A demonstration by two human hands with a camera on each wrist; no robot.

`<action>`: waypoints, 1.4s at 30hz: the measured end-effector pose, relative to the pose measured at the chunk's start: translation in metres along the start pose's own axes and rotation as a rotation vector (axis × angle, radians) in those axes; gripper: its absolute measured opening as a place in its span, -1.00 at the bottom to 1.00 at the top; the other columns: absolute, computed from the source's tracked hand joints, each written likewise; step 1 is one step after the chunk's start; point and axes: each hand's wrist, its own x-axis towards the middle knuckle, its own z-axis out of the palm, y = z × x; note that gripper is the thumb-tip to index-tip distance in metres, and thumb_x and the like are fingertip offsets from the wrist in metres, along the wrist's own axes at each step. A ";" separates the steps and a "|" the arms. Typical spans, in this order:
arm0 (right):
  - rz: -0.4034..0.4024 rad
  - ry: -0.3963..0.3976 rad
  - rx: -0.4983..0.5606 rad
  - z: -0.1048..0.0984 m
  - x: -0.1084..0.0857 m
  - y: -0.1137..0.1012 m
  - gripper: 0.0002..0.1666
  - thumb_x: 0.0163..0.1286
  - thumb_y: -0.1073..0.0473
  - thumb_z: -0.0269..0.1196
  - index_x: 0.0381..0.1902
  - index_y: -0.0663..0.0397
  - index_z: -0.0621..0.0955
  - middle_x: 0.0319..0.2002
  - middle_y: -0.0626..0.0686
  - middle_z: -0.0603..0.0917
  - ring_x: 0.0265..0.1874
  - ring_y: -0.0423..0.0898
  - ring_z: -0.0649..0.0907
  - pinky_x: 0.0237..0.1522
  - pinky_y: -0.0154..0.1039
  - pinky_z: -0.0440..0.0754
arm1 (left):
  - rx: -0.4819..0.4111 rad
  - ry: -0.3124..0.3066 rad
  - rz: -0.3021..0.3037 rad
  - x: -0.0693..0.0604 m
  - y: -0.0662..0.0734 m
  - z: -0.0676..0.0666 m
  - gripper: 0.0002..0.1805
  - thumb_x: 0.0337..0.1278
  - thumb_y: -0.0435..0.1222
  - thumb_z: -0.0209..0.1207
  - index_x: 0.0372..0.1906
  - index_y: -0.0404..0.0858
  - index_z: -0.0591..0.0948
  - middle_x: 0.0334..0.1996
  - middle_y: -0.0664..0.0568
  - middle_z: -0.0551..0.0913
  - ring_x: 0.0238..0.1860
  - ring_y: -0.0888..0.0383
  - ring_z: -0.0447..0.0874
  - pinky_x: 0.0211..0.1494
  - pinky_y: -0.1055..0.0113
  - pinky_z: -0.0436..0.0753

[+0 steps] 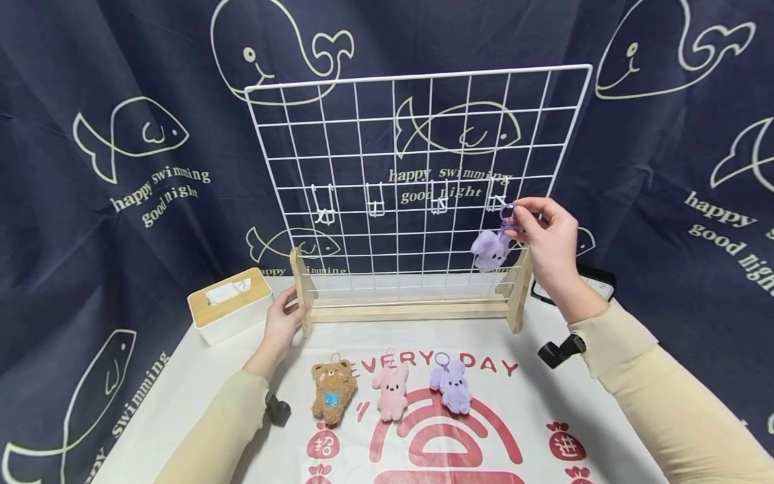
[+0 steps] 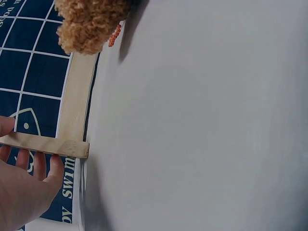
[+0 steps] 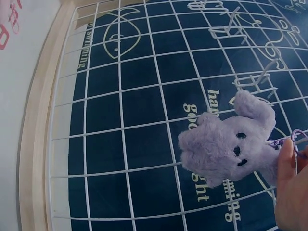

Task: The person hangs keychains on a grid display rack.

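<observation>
In the head view my right hand [image 1: 547,232] pinches the purple ring [image 1: 508,210] of a purple plush keychain [image 1: 491,250], which dangles before the white wire grid [image 1: 417,158]. The ring is right beside the rightmost white hook [image 1: 497,202]; whether it touches the hook I cannot tell. The right wrist view shows the plush's face [image 3: 237,150] and the fingers on its ring. My left hand [image 1: 283,323] holds the left wooden post [image 2: 45,143] of the rack, thumb on one side and fingers on the other.
Lying on the table are a brown bear plush [image 1: 332,391], a pink plush [image 1: 392,391] and another purple plush [image 1: 452,388]. More white hooks [image 1: 376,202] hang on the grid. A tissue box [image 1: 232,306] stands left, a black-framed clock [image 1: 595,282] right behind my forearm.
</observation>
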 end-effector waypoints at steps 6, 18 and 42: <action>0.003 -0.001 0.005 0.002 0.002 0.007 -0.91 0.41 0.49 0.24 -0.19 0.35 0.67 -0.33 0.03 0.69 -0.41 -0.18 0.71 -0.39 -0.38 0.77 | -0.004 0.019 -0.004 0.014 -0.025 -0.004 -0.34 0.34 -0.55 0.11 0.51 -0.40 0.27 0.42 -0.36 0.33 0.39 -0.29 0.34 0.46 -0.07 0.42; -0.012 0.043 -0.029 0.007 0.010 0.019 -0.92 0.41 0.49 0.24 -0.19 0.33 0.66 -0.34 0.12 0.67 -0.47 -0.19 0.66 -0.49 -0.42 0.74 | -0.002 0.046 0.014 0.014 -0.030 -0.001 -0.36 0.31 -0.55 0.13 0.48 -0.38 0.33 0.38 -0.32 0.38 0.36 -0.26 0.39 0.42 -0.07 0.47; -0.056 0.080 -0.128 0.002 0.014 0.028 -0.79 0.37 0.53 0.26 -0.25 0.14 0.69 -0.35 -0.01 0.67 -0.42 -0.19 0.60 -0.39 -0.50 0.70 | 0.013 0.008 0.015 -0.006 0.006 0.004 -0.37 0.32 -0.56 0.09 0.47 -0.49 0.28 0.38 -0.45 0.33 0.37 -0.38 0.34 0.43 -0.12 0.44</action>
